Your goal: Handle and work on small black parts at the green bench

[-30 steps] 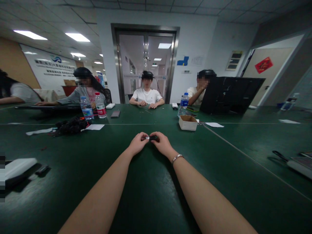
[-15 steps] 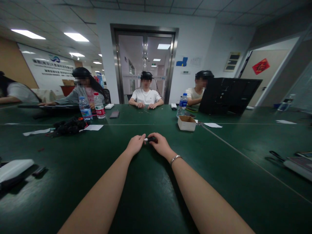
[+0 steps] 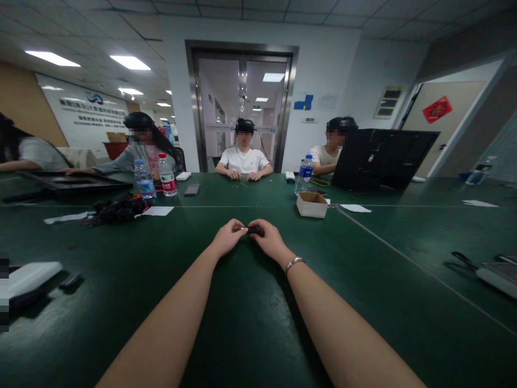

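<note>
A small black rod-shaped object with a shiny silvery end point(image 3: 253, 230) is held level between my two hands, over the middle of the green table point(image 3: 250, 318). My right hand point(image 3: 270, 238), with a metal bracelet at the wrist, has its fingers closed around the black part. At the silvery end, the thumb and fingers of my left hand point(image 3: 228, 237) are pinched together. The fingertips cover part of the object, and its exact kind is too small to make out.
Beyond my hands stands an open box point(image 3: 312, 209), with a water bottle point(image 3: 304, 175) behind it. Two bottles point(image 3: 167, 178) and a black tangled bundle point(image 3: 120, 209) are at left. A large black monitor point(image 3: 383, 159) stands at right. Several people sit around the table.
My left thumb and fingers have shifted at the silvery end, and less of that end shows. My right hand keeps its hold. The whole view has moved slightly.
</note>
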`<action>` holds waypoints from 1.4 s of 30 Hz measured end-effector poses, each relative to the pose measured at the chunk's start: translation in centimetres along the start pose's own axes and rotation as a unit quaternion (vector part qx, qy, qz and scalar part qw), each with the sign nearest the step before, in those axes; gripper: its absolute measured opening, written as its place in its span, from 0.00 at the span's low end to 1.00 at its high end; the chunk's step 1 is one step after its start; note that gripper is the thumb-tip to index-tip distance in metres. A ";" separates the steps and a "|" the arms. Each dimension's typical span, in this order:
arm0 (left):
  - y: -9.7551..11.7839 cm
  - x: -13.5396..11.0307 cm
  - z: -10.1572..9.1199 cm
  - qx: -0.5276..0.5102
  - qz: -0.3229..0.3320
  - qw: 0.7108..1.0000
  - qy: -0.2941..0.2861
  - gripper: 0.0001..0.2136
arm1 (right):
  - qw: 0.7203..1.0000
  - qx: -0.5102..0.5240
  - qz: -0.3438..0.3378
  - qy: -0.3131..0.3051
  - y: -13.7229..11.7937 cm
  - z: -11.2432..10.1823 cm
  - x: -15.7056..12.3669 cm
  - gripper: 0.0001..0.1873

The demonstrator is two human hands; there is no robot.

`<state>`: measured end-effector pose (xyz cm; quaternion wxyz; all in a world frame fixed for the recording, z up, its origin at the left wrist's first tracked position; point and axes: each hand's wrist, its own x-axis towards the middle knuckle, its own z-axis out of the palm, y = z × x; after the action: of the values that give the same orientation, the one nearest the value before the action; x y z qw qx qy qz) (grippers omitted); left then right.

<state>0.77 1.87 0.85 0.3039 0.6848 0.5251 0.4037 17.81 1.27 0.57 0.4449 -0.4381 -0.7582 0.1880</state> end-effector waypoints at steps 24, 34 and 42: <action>0.6 -0.7 -0.3 0.141 -0.003 0.990 -0.001 0.27 | 0.955 -0.257 -0.090 -0.120 -3.3 -0.8 -0.8 0.14; 2.2 -4.0 -1.3 0.353 0.069 0.933 0.004 0.22 | 0.971 -0.239 -0.005 -0.018 -3.4 -0.9 -1.8 0.07; -2.3 -12.2 -15.6 0.598 -0.092 0.787 0.122 0.22 | 0.974 0.008 0.225 0.007 1.0 -9.3 -2.7 0.14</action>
<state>-15.44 -9.37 3.72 -0.1974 0.6227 0.7548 0.0595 26.69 -1.43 3.52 0.3996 -0.5956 -0.6354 0.2860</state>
